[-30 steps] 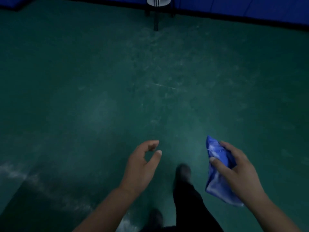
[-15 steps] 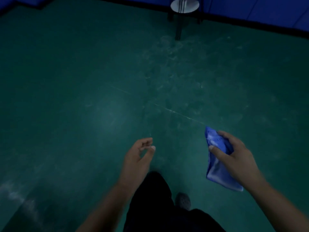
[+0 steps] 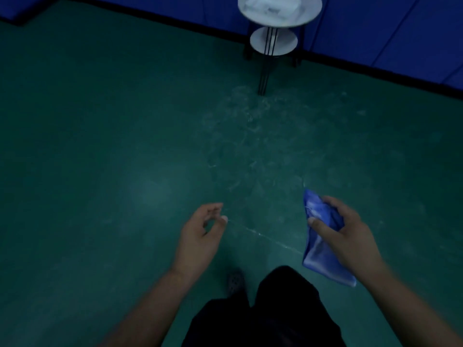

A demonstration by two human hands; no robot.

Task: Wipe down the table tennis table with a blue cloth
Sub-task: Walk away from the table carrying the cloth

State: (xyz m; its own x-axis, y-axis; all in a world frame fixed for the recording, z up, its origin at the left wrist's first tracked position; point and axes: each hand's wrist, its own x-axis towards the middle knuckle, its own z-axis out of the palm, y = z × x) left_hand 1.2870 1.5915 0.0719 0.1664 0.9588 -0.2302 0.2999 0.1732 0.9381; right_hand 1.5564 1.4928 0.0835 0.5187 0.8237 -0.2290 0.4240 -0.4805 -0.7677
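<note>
Two bare hands reach forward over a dark green floor [image 3: 100,146], well apart from each other. The right hand [image 3: 348,234] grips a blue cloth [image 3: 318,249]: the thumb presses across the near face of the fabric and the fingers curl round its far side, so the cloth is bunched at the top inside the grasp. Below the hand the cloth hangs loose, its pale, shiny lower corner falling under the wrist, clear of the floor. The left hand [image 3: 200,236] holds nothing; its fingers are loosely curled, with the forefinger and thumb tips near each other but a gap showing between them, and the palm turned inward toward the right hand.

Beneath the forearms are dark trousers [image 3: 270,314] and one shoe [image 3: 235,284] planted on the floor between the arms. The floor carries pale scuff marks ahead of the hands and a thin light scratch that runs between them. At the far edge, a small round two-tier side table [image 3: 280,18] on thin black legs stands against a blue wall [image 3: 388,33]; something pale lies on its top shelf, too blurred to name. No table tennis table is in view.
</note>
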